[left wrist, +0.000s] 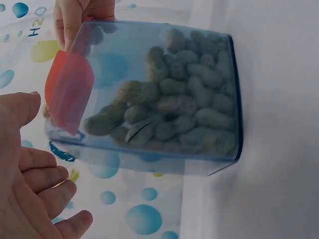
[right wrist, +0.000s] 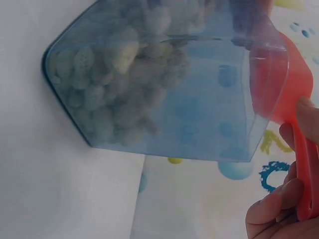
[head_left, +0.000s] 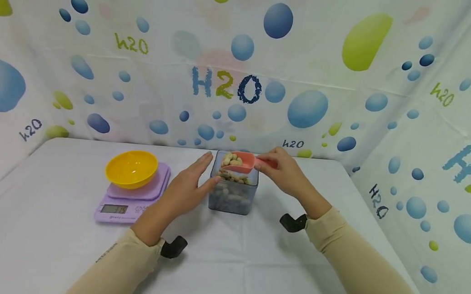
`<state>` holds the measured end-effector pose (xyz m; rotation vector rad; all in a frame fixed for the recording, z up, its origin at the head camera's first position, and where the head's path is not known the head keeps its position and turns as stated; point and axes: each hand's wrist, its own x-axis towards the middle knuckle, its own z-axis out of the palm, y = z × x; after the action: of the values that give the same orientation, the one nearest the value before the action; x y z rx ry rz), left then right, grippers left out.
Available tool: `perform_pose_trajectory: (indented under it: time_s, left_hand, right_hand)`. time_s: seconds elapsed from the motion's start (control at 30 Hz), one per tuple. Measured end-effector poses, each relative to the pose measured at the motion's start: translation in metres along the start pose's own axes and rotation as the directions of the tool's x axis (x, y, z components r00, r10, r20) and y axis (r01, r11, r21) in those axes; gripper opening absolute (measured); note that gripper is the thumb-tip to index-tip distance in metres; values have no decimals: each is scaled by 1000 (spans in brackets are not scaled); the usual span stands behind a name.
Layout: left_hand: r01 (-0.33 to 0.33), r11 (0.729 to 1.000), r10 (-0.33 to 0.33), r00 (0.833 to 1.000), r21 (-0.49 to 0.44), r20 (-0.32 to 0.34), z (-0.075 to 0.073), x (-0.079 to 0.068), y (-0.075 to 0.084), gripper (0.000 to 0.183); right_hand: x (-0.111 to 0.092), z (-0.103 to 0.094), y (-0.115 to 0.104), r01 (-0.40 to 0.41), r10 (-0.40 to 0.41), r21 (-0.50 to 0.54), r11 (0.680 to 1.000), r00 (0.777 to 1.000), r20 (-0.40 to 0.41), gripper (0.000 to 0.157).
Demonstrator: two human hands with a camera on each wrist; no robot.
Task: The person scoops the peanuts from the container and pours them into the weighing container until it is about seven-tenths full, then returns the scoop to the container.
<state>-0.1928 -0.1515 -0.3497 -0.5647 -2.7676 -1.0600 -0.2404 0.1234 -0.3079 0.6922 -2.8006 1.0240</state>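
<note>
A translucent blue container (head_left: 232, 199) holds unshelled peanuts (left wrist: 189, 99) and stands on the white table. My right hand (head_left: 284, 173) grips the handle of a red scoop (head_left: 246, 162), which is level over the container's opening with several peanuts (head_left: 231, 159) in it. In the right wrist view, fingers and thumb wrap the scoop's handle (right wrist: 308, 174). My left hand (head_left: 186, 187) is beside the container's left wall, fingers extended and holding nothing; the left wrist view shows the palm facing the container, a small gap from it.
To the left, a yellow bowl (head_left: 131, 169) rests on a purple kitchen scale (head_left: 160, 182) with a lit display (head_left: 114, 209). A white cloth (head_left: 226, 283) covers the table. Behind and on the right hangs a patterned curtain (head_left: 141, 90).
</note>
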Motion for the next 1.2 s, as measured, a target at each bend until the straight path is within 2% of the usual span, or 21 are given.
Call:
perform_pose_trajectory:
  time_s: [0.1,0.3,0.47,0.6,0.7,0.8,1.03,1.2]
  left_hand:
    - [25,999,-25,1000,25,-18,-13,-5,-4,74]
    - [134,987,-131,991,84,-33,-51,-22,-21,78]
    - [170,979,-161,983,114,-88,-83,-44,-53,77]
    - [195,972,-178,975,131,-131,-100,-61,-82,77]
    - [226,963,-208,969,145,-131,-108,-69,-98,80]
    - [259,953,-244,964,157,-106,-113,-72,-108,84]
    - [342,927,-344,939,156,-16,-114,-72,-119,95]
    - [369,917,-372,928,150,-8,-113,-74,-125,101]
  right_hand:
    - [5,0,-5,12,-12,2,1000,1000,6,44]
    - [18,2,-27,64,-64,19,998,998,0,43]
    - [32,15,-52,93,-94,86,992,996,10,40]
    - [44,31,-72,99,-103,111,989,994,23,38]
    - [53,45,-85,104,-108,105,989,993,36,39]
    - [60,60,-97,103,-108,95,990,993,46,40]
    - [72,93,-119,121,-130,106,987,987,92,41]
    - [75,114,-131,115,-121,62,991,986,111,40]
